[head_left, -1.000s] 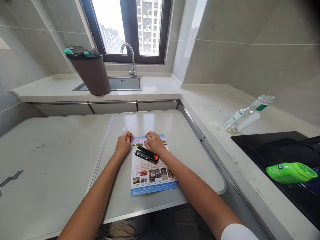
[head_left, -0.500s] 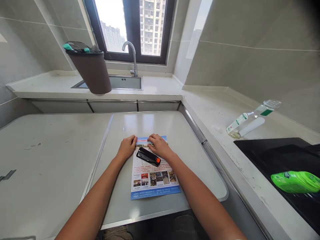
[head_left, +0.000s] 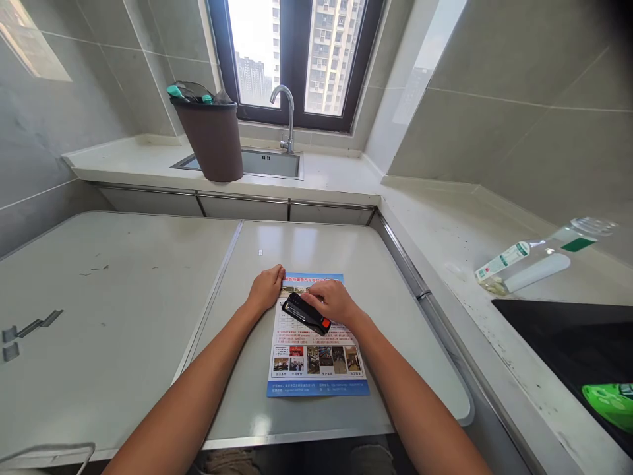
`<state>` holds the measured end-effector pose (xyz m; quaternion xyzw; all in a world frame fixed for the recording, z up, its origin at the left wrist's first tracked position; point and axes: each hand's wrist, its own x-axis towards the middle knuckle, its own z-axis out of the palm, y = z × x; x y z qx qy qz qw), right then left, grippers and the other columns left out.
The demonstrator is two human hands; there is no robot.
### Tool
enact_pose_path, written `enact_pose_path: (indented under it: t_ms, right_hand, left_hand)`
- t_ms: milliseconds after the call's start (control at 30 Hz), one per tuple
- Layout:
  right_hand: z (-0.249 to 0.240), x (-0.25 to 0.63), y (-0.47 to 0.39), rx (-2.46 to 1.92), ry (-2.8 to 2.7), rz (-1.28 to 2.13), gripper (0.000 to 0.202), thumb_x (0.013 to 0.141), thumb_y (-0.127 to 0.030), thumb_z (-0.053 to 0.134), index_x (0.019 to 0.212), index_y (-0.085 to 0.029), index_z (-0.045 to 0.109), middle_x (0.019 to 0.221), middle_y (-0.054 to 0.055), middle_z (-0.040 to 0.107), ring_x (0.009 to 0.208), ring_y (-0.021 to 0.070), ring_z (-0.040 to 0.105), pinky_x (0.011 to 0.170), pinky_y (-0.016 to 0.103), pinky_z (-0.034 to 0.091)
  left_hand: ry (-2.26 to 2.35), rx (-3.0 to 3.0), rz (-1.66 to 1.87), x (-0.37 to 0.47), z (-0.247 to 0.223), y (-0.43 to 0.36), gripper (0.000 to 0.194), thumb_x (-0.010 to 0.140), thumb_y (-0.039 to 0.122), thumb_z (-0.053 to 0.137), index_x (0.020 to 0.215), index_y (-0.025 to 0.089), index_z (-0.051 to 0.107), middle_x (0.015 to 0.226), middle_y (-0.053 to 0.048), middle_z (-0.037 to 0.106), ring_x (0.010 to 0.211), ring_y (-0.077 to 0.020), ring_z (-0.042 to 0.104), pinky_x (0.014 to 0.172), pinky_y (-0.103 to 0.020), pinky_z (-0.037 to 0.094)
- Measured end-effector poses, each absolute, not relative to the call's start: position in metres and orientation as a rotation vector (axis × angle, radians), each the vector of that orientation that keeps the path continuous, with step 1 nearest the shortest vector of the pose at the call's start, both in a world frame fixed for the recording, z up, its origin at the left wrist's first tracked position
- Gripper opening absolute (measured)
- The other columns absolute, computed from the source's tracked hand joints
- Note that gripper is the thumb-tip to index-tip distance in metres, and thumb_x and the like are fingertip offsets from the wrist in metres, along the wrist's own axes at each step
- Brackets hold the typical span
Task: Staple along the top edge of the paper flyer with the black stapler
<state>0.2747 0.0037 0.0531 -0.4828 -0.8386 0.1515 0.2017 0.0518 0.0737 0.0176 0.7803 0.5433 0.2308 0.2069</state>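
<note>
A printed flyer (head_left: 319, 388) with blue bands and small photos lies flat on the white folding table (head_left: 247, 396). On it, slantwise, rests a black stapler (head_left: 306, 313) with an orange mark at its near end. My left hand (head_left: 266, 288) is at the flyer's upper left edge, fingers curled together and closed on that edge. From above, my right hand (head_left: 333, 300) has its thumb on the stapler's top, and the other fingers are curled behind it, partly hidden.
A brown bin (head_left: 212, 142) with bottles inside stands by the sink (head_left: 271, 161) and faucet (head_left: 289, 119). On the right counter are a clear bottle (head_left: 544, 254) and a green bottle (head_left: 610, 404) on the black cooktop (head_left: 568, 343). Grey strips (head_left: 39, 324) lie on the table's left.
My right hand has gone from resting spread on the flyer's upper right to closing over the stapler. My left hand stays at the flyer's edge. The whole view has shifted rightward.
</note>
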Motion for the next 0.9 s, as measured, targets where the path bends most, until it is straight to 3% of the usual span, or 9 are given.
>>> enact_pose_path:
  t_ms: [133, 200, 367, 500, 633, 767, 900]
  right_hand:
    - [0.064, 0.274, -0.004, -1.266, -2.494, 0.585, 0.047, 0.090, -0.068, 0.066, 0.094, -0.022, 0.061, 0.086, 0.000, 0.069, 0.070, 0.0158, 0.055, 0.061, 0.027, 0.027]
    - [0.066, 0.271, -0.009, -1.262, -2.564, 0.564, 0.050, 0.085, -0.065, 0.074, 0.107, -0.023, 0.059, 0.099, 0.004, 0.073, 0.079, 0.0200, 0.061, 0.062, 0.028, 0.030]
    - [0.064, 0.264, -0.013, -1.351, -2.604, 0.349, 0.024, 0.096, -0.039, 0.065, 0.112, -0.021, 0.062, 0.104, 0.009, 0.076, 0.089, 0.0258, 0.068, 0.072, 0.032, 0.038]
    - [0.066, 0.269, -0.010, -1.299, -2.532, 0.323, 0.029, 0.101, -0.035, 0.061, 0.127, -0.022, 0.062, 0.118, 0.010, 0.075, 0.104, 0.0273, 0.068, 0.081, 0.034, 0.042]
    - [0.069, 0.274, -0.008, -1.293, -2.516, 0.351, 0.032, 0.100, -0.032, 0.062, 0.130, -0.022, 0.063, 0.116, 0.010, 0.074, 0.105, 0.0275, 0.067, 0.084, 0.036, 0.044]
    - [0.065, 0.276, -0.006, -1.285, -2.520, 0.402, 0.033, 0.098, -0.031, 0.065, 0.130, -0.024, 0.065, 0.112, 0.010, 0.074, 0.108, 0.0287, 0.065, 0.088, 0.037, 0.046]
    - [0.061, 0.293, 0.003, -1.168, -2.385, 0.667, 0.046, 0.095, -0.037, 0.070, 0.139, -0.027, 0.062, 0.122, 0.009, 0.071, 0.114, 0.0267, 0.062, 0.095, 0.038, 0.047]
  left_hand:
    - [1.498, 2.145, 0.676, 0.051, 0.017, 0.074, 0.042, 0.110, 0.040, 0.031, 0.082, 0.024, 0.058, 0.074, -0.003, 0.066, 0.069, -0.0220, 0.060, 0.065, -0.031, 0.035]
    - [1.484, 2.182, 0.639, 0.052, 0.016, 0.074, 0.039, 0.109, 0.038, 0.034, 0.085, 0.024, 0.061, 0.079, -0.004, 0.068, 0.074, -0.0225, 0.062, 0.066, -0.032, 0.036]
    - [1.400, 2.255, 0.653, 0.054, 0.012, 0.073, 0.033, 0.109, 0.033, 0.038, 0.107, 0.027, 0.070, 0.112, -0.005, 0.073, 0.094, -0.0223, 0.066, 0.074, -0.032, 0.042]
    - [1.381, 2.295, 0.649, 0.054, 0.009, 0.074, 0.031, 0.106, 0.029, 0.045, 0.112, 0.027, 0.075, 0.111, -0.006, 0.070, 0.098, -0.0233, 0.064, 0.082, -0.034, 0.046]
    - [1.345, 2.422, 0.666, 0.054, 0.006, 0.078, 0.028, 0.101, 0.028, 0.056, 0.118, 0.028, 0.079, 0.116, -0.009, 0.068, 0.109, -0.0288, 0.058, 0.097, -0.043, 0.045]
    - [1.374, 2.437, 0.666, 0.054, 0.003, 0.080, 0.028, 0.101, 0.031, 0.058, 0.119, 0.032, 0.079, 0.119, -0.009, 0.067, 0.109, -0.0295, 0.056, 0.097, -0.046, 0.044]
    - [1.375, 2.392, 0.684, 0.053, 0.003, 0.081, 0.029, 0.102, 0.028, 0.055, 0.116, 0.032, 0.080, 0.114, -0.009, 0.067, 0.108, -0.0285, 0.057, 0.098, -0.045, 0.044]
